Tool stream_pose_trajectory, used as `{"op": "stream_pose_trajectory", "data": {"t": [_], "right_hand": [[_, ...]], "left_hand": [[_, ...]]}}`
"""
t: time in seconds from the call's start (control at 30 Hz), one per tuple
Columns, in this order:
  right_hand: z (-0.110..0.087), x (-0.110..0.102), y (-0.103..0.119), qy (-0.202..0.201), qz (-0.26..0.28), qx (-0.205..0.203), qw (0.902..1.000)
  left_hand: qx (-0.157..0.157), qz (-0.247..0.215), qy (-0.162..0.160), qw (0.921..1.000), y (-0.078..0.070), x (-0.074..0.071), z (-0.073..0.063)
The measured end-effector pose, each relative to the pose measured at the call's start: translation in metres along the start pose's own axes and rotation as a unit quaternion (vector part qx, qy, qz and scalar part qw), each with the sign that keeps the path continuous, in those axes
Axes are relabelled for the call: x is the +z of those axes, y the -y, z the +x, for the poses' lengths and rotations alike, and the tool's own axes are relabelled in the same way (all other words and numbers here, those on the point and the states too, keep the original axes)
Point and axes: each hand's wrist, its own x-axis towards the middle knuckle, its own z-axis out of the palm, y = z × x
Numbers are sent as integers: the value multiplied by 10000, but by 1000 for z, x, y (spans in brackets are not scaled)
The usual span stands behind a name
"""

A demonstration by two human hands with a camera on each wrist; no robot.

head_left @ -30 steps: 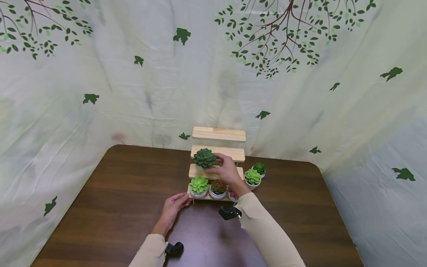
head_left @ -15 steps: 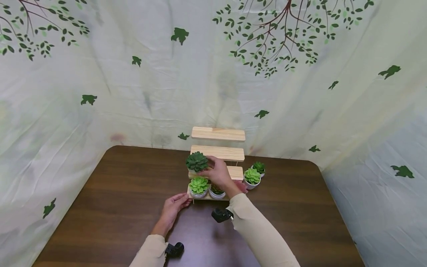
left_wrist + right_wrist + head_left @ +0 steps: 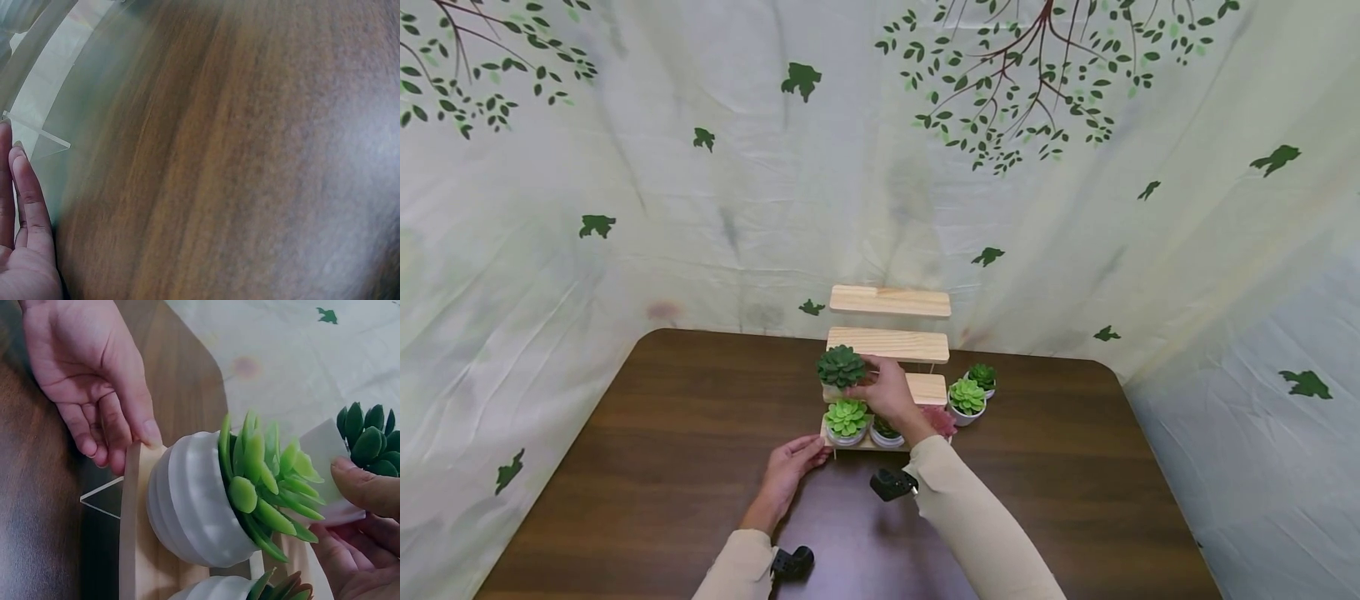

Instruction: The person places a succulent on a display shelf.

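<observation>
My right hand (image 3: 887, 393) grips the white pot (image 3: 322, 459) of a dark green artificial succulent (image 3: 840, 367) at the left end of the second step. The tiered wooden plant stand (image 3: 887, 343) has pale boards. My left hand (image 3: 792, 473) pinches the left end of its lowest board (image 3: 132, 506), thumb on top and fingers below. Beside that thumb, a bright green succulent (image 3: 847, 418) stands in a ribbed white pot (image 3: 190, 500). Next to it is a brownish succulent (image 3: 290, 590), partly hidden by my right hand in the head view.
A pink succulent (image 3: 938, 419) shows at the right end of the lowest board, partly behind my wrist. Two more green potted succulents, a light one (image 3: 967, 397) and a darker one (image 3: 982, 378), stand on the dark wooden table (image 3: 1045, 467). A leaf-print curtain (image 3: 737, 208) hangs behind.
My right hand has carried the dark green succulent left and slightly down to the second step's left end. The pink succulent has come into view behind the wrist. My left hand stays put.
</observation>
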Motion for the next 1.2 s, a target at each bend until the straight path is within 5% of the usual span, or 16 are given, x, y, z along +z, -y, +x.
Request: {"op": "stream_pose_trajectory", "data": {"t": [0.8,1.2], "right_hand": [[2,4,-4,-92,222,-201,9995],[-7,-10,-1,-284,269,-102,9992]], "left_hand": [[48,-9,25,10000,-3,2,-4],[-51,29,-68,10000,-1,2,-1]]}}
